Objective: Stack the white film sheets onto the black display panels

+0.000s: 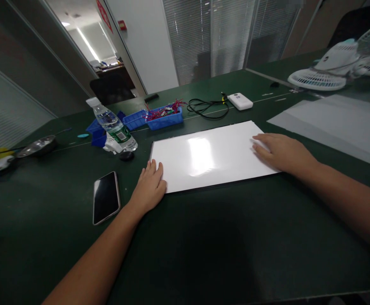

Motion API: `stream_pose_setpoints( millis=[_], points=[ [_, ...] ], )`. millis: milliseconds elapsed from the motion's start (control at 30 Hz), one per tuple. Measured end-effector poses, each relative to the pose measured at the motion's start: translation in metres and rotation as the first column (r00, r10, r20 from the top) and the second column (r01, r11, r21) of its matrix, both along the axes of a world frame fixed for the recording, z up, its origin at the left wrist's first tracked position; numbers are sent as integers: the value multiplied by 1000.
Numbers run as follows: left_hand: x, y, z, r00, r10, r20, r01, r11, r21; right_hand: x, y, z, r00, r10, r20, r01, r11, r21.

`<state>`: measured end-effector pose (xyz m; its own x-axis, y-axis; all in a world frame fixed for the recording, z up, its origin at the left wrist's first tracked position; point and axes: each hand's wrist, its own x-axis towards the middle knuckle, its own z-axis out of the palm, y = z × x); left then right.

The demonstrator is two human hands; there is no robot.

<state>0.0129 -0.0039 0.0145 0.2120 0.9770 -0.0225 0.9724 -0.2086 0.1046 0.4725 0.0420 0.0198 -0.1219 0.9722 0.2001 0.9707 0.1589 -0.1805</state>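
Observation:
A glossy white board [226, 156], dark along its edges, lies flat on the green table [185, 245] with a light reflected in it. My left hand [149, 185] rests at its left end, fingers stretched out and the tips on the board's edge. At the opposite end my right hand [282, 151] lies over the board's right side, its fingers extended across the white surface. Neither hand is wrapped round anything. To the left of my left hand is a phone [106, 198], its dark screen facing up.
Beyond the board stand a water bottle [113, 125], a blue tray [165, 120] of red wires, a black cable [208, 109] and a white power bank [240, 101]. Pale sheets [337, 125] lie at right, below a white fan [331, 67]. A metal dish-like object [38, 146] sits far left.

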Motion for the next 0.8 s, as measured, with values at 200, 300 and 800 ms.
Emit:
stream_pose_setpoints(
  millis=[200, 300, 800],
  points=[
    [-2, 3, -9, 1000, 14, 17, -15, 998, 62, 7, 3, -7, 1000, -8, -17, 7, 999, -39],
    [-3, 4, -12, 1000, 26, 17, -28, 997, 72, 9, 5, -13, 998, 38, -54, -40, 999, -34],
    [10, -7, -1, 998, 67, -6, -66, 994, 87, 13, 9, -21, 977, 206, -45, -210, 973, -99]
  ],
)
